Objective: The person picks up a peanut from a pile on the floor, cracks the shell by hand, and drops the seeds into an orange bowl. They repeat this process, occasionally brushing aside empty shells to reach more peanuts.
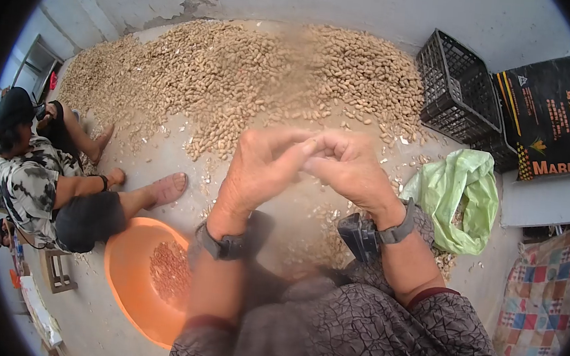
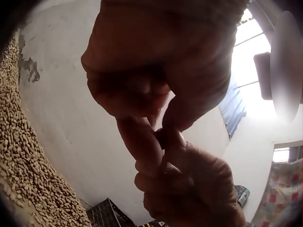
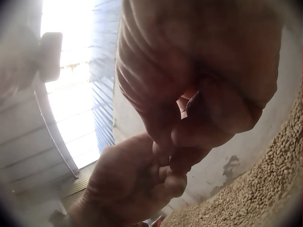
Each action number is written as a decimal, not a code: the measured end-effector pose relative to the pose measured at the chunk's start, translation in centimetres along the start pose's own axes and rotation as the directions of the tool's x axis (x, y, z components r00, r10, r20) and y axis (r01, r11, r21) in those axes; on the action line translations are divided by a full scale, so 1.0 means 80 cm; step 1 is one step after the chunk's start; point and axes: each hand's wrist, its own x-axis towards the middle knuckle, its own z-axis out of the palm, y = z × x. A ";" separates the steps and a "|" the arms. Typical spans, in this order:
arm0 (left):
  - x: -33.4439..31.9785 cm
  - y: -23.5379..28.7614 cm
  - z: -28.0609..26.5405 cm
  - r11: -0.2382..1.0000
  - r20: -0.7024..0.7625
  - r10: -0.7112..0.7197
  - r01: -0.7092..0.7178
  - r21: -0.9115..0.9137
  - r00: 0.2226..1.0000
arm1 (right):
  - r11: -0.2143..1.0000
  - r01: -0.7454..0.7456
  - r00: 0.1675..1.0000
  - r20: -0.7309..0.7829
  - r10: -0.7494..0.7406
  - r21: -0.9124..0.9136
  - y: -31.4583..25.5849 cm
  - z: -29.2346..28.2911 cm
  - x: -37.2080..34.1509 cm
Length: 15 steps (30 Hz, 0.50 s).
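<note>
My left hand (image 1: 259, 168) and right hand (image 1: 355, 167) meet at the fingertips in front of the body, above the floor. Thumbs and fingers of both are bent together around a small peanut (image 2: 162, 138), mostly hidden by them. In the left wrist view it shows as a dark bit between the fingertips. Beyond the hands, a wide heap of unshelled peanuts (image 1: 253, 75) spreads along the wall. Left of my left forearm stands an orange basin (image 1: 126, 276) with reddish shelled kernels (image 1: 169, 272) in its bottom.
At the left sits another person (image 1: 37, 178), legs stretched toward the heap. A black plastic crate (image 1: 456, 91) and a black printed sack (image 1: 551, 118) stand at the right wall. A light green woven bag (image 1: 461, 198) lies near my right forearm, and shell bits (image 1: 323, 241) litter the floor.
</note>
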 end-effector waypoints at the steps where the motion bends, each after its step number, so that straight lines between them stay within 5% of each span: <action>1: 0.000 -0.002 -0.001 0.999 0.004 -0.011 0.011 0.035 1.000 | 0.999 -0.021 1.000 0.006 0.021 -0.024 -0.003 0.000 0.000; 5: 0.000 -0.009 -0.002 0.988 0.029 0.031 -0.035 0.152 0.999 | 0.993 -0.031 0.999 0.039 0.035 -0.111 -0.006 -0.003 -0.002; 15: 0.000 -0.014 0.006 0.989 -0.035 -0.013 0.008 -0.145 0.999 | 0.972 -0.132 0.989 0.091 0.116 0.193 -0.007 -0.011 -0.003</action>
